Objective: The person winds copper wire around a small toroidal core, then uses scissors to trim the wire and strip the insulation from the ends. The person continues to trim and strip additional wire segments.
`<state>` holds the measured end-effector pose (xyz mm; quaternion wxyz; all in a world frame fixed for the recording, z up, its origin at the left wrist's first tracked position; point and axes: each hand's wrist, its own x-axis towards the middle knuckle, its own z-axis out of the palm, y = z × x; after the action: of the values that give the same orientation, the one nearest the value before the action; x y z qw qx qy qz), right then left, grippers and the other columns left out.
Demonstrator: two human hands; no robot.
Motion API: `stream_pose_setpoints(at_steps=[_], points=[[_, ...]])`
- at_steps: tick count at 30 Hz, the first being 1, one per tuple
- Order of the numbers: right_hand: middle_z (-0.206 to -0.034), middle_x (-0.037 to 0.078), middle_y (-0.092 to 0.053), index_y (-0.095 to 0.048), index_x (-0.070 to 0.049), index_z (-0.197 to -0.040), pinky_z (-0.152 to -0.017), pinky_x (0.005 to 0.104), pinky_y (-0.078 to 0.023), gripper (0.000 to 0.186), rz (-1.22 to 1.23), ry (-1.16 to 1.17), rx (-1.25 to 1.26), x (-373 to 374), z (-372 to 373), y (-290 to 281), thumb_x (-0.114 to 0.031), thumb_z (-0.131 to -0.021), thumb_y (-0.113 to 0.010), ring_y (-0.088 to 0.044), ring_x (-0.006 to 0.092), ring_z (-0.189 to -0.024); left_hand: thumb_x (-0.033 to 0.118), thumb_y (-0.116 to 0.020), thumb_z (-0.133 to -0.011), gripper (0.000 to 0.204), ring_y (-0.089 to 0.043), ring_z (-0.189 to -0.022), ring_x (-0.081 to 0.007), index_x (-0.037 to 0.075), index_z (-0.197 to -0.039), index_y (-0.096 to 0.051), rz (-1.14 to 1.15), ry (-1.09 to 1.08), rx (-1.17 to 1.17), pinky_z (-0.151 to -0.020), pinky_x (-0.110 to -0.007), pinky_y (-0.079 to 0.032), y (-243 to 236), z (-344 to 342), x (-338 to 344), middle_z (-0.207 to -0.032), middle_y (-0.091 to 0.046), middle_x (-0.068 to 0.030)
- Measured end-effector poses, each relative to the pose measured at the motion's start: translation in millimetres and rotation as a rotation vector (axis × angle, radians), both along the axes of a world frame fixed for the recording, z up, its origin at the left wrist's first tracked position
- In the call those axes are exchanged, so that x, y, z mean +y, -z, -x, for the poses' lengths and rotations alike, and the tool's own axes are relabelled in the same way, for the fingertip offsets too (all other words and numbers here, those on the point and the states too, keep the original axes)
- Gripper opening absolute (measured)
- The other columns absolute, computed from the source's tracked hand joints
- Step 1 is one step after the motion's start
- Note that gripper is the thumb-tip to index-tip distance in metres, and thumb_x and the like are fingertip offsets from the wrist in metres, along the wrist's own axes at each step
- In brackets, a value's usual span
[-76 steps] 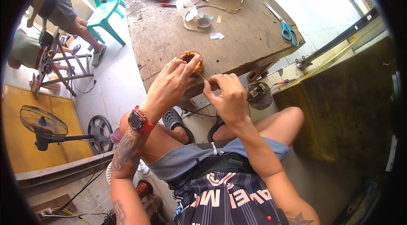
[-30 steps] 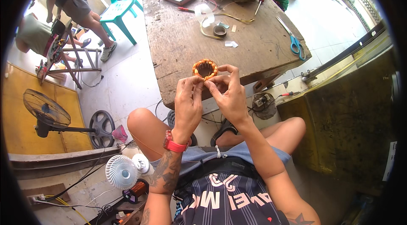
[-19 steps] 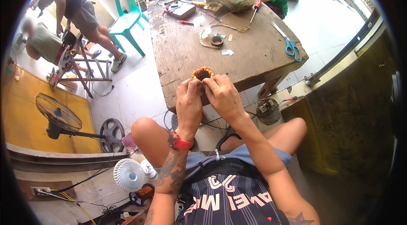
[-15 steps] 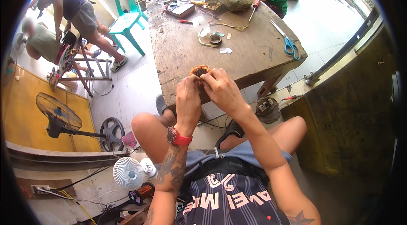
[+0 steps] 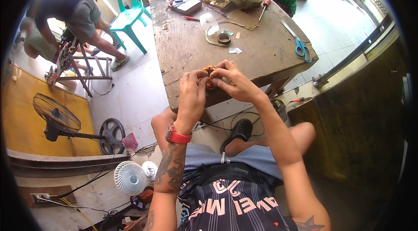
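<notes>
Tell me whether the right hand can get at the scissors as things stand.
Likely yes: nothing on the tabletop seems to stand between the right hand and the scissors, though the hand's fingers are at the coil.

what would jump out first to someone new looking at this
Probably the orange ring at the near edge of the wooden table, where the left hand and right hand meet and partly cover it. The red watch on the left wrist stands out too. Farther out, the green chair left of the table and the blue-handled scissors near its right edge catch the eye.
</notes>
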<state>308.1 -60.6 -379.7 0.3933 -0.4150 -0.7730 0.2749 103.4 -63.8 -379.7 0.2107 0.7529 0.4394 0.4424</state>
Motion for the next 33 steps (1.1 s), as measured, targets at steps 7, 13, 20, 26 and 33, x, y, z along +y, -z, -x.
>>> stream_pose_setpoints(at_steps=[7,13,20,26,33], points=[[-0.121,0.014,-0.059,-0.072,-0.005,-0.115,-0.110,0.0448,-0.042,0.019,-0.009,0.040,-0.065,-1,-1,-2,-0.021,-0.104,-0.070,-0.052,0.0335,-0.123,0.000,-0.067,-0.098,0.021,-0.066,-0.105,-0.0360,0.003,-0.119,-0.067,-0.298,0.010,0.137,-0.091,-0.046,-0.056,11,5,-4,-0.113,-0.070,-0.0167],[-0.118,0.013,-0.062,-0.075,-0.008,-0.114,-0.106,0.0472,-0.041,0.022,-0.100,0.038,-0.254,2,-1,-17,-0.027,-0.104,-0.069,-0.055,0.0320,-0.121,0.002,-0.071,-0.095,0.020,-0.069,-0.102,-0.0333,0.003,-0.115,-0.070,-0.324,0.068,0.219,-0.088,-0.043,-0.057,-1,12,1,-0.109,-0.074,-0.0139],[-0.106,0.012,-0.068,-0.072,-0.004,-0.112,-0.093,0.0438,-0.049,0.023,-0.130,0.264,-0.111,-24,14,-26,-0.025,-0.107,-0.066,-0.065,0.0305,-0.105,0.011,-0.068,-0.101,0.013,-0.071,-0.088,-0.0281,0.001,-0.110,-0.065,-0.058,0.034,0.272,-0.080,-0.039,-0.058,-14,11,-7,-0.103,-0.073,-0.0159],[-0.101,0.004,-0.077,-0.073,0.001,-0.122,-0.082,0.0300,-0.059,0.031,0.569,0.361,0.434,-75,50,11,-0.027,-0.110,-0.066,-0.070,0.0105,-0.091,0.029,-0.056,-0.114,0.029,-0.066,-0.079,-0.0088,0.000,-0.112,-0.062,0.847,0.127,-0.477,-0.071,-0.028,-0.058,10,17,-29,-0.095,-0.069,-0.0032],[-0.099,0.003,-0.075,-0.071,0.002,-0.114,-0.082,0.0262,-0.056,0.030,0.494,0.352,0.641,-77,68,27,-0.027,-0.110,-0.068,-0.066,0.0076,-0.091,0.024,-0.057,-0.112,0.024,-0.064,-0.078,-0.0105,0.000,-0.111,-0.060,0.504,0.144,-0.130,-0.068,-0.029,-0.058,21,23,-30,-0.096,-0.068,-0.0050]])
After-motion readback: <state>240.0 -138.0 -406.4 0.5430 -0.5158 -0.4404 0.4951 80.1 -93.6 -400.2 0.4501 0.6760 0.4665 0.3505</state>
